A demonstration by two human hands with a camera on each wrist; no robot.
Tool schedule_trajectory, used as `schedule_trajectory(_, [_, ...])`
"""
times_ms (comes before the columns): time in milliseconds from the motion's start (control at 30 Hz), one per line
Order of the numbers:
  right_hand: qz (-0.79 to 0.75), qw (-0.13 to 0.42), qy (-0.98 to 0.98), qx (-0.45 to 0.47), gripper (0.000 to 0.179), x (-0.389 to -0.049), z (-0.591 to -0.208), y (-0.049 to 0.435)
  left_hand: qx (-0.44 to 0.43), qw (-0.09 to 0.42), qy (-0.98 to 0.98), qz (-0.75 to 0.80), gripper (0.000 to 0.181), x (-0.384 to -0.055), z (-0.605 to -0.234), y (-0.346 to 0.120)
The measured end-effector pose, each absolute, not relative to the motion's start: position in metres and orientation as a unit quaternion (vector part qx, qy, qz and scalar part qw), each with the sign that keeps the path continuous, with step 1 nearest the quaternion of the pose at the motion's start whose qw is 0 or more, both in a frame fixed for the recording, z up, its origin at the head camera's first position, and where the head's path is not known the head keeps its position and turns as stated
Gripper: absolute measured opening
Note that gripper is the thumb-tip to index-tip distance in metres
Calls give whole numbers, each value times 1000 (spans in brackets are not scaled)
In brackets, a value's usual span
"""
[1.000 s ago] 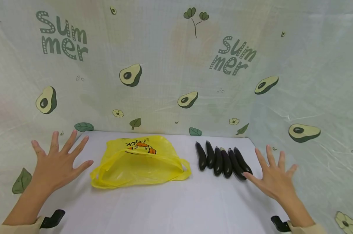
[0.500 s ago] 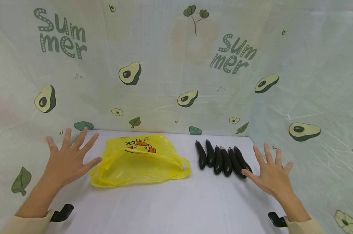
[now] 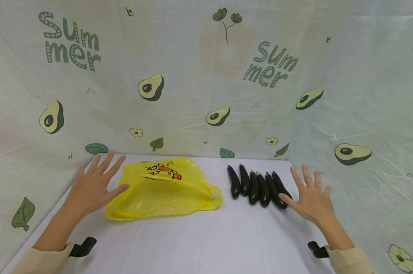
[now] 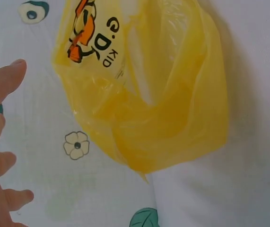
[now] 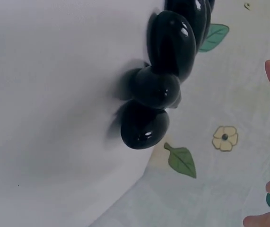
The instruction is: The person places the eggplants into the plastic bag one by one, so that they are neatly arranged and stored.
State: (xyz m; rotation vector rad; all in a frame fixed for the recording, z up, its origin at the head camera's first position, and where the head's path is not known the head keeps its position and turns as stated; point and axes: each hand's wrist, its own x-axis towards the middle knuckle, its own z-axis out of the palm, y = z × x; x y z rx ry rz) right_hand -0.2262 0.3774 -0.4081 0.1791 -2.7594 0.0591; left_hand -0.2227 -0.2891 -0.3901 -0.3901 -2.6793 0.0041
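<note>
A yellow plastic bag (image 3: 165, 194) with an orange and black print lies on the white table, its mouth gaping toward the near side. My left hand (image 3: 91, 188) is spread above the table at the bag's left edge, holding nothing. In the left wrist view the bag (image 4: 172, 127) fills the middle, with the thumb (image 4: 4, 82) apart from it. Several dark, glossy eggplants (image 3: 253, 188) lie side by side right of the bag. Just right of them my right hand (image 3: 310, 199) hovers with fingers spread, its thumb overlapping the outermost eggplant's end in the head view.
A pale cloth wall (image 3: 182, 114) printed with avocados, leaves and "summer" stands behind the table and along both sides. The white tabletop (image 3: 192, 243) stretches in front of the bag and eggplants. Black straps (image 3: 83, 247) sit at the beige sleeve cuffs.
My left hand has moved right and slightly up, closer to the bag. My right hand has shifted a little left. The bag and eggplants lie where they were.
</note>
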Motion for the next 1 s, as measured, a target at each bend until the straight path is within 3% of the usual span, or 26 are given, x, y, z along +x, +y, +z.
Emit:
schedule_trajectory(633, [97,143,-982,75,99,-248,-424,383,-124,128,-974,-137,100,-225,-393,-272])
schedule_trajectory(1000, [132,117,-982,63,93,-256,-437,388,-137,114,-960,-217,74,-226,-398,-270])
